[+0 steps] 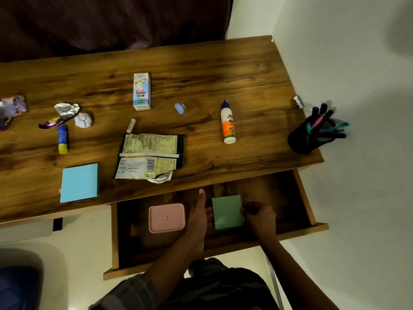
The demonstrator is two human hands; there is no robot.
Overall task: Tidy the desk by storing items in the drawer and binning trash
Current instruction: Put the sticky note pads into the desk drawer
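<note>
I saw the wooden table (223,70) spread wide, its drawer (306,198) pulled open at the near right. On the table lay a flattened snack packet (149,155), a blue notepad (79,182) to its left, a milk carton (141,91) farther back and a glue bottle (228,123) to the right. In the drawer sat a pink box (166,217). Both hands were in the drawer: the left hand (199,217), fingers straight, touched the left edge of the green notepad (227,212), while the right hand (260,217) pinched its right edge.
</note>
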